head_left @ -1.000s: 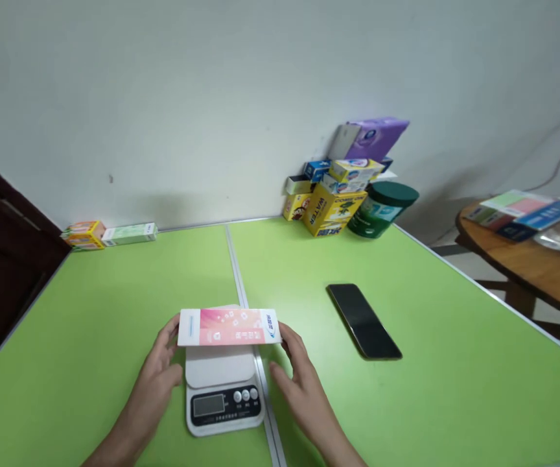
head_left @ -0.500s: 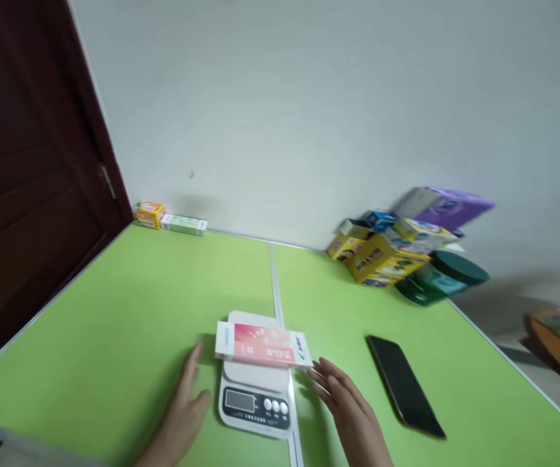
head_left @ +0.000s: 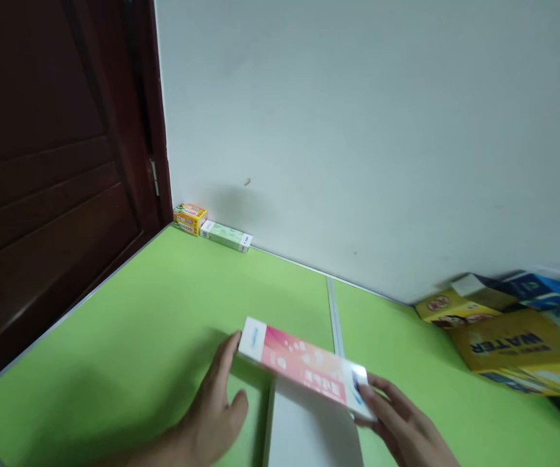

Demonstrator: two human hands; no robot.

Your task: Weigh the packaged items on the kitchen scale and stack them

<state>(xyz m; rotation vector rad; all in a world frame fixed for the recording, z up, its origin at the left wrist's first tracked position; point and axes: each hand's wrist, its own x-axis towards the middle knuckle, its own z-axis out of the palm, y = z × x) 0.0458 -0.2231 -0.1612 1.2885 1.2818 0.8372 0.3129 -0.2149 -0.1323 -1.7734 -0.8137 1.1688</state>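
A pink and white box (head_left: 304, 364) is tilted above the white scale (head_left: 312, 425), whose display is out of view. My right hand (head_left: 401, 421) grips the box's right end, thumb on top and fingers beyond and below. At the box's left end, my left hand (head_left: 216, 395) has its fingertips against or very near the edge, with the thumb held apart from the fingers.
An orange box (head_left: 190, 219) and a light green box (head_left: 226, 235) stand by the wall at the table's far left corner. Yellow boxes (head_left: 508, 344) and a blue box (head_left: 542, 288) are piled at the right. A dark door (head_left: 41, 162) is at left.
The pink box has risen off the scale, with my right hand now closed on its right end. My left hand has moved up to its left end. The view has turned left.
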